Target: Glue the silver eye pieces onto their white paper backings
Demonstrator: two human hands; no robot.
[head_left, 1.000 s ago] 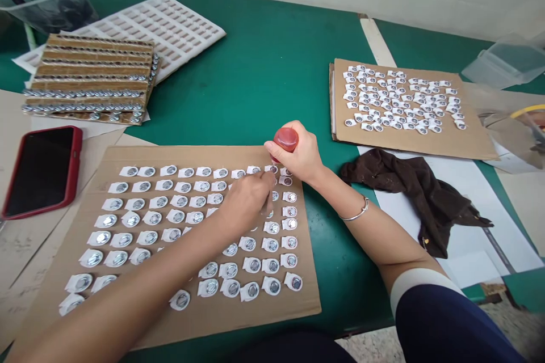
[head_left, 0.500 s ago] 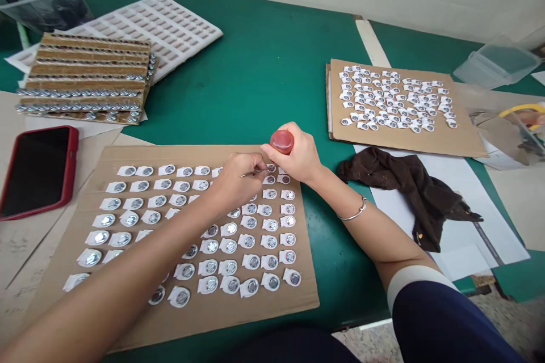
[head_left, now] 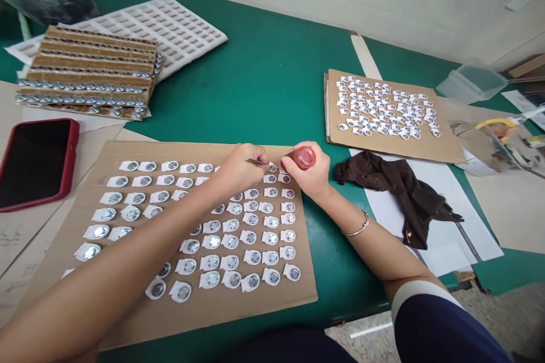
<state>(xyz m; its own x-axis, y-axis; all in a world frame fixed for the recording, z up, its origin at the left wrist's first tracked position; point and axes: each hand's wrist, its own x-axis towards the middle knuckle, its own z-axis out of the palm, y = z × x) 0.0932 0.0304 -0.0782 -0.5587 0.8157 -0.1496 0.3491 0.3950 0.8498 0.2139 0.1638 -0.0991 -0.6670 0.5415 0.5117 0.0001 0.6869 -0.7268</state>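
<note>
A large cardboard sheet (head_left: 170,317) carries rows of round silvery metal pieces on white paper tabs. Over its far edge, my left hand (head_left: 243,167) pinches a thin metal tool (head_left: 254,162), whose tip points right toward a piece (head_left: 272,168) in the farthest row. Just to the right, my right hand (head_left: 313,173) is wrapped round a reddish, round-ended bottle (head_left: 303,157), held tilted over the sheet's far right corner. Its lower end is hidden by my fingers. My left forearm covers part of the rows.
At the left lie a red-cased phone (head_left: 37,161) and stacked cardboard strips with metal pieces (head_left: 91,76). A second cardboard sheet with small tabbed pieces (head_left: 443,144), a brown cloth (head_left: 395,190) and a clear container (head_left: 472,82) are at the right.
The view has shifted slightly. My right hand has drawn back to the right with the bottle, which now leans more sideways. The metal tool's tip remains near the far row.
</note>
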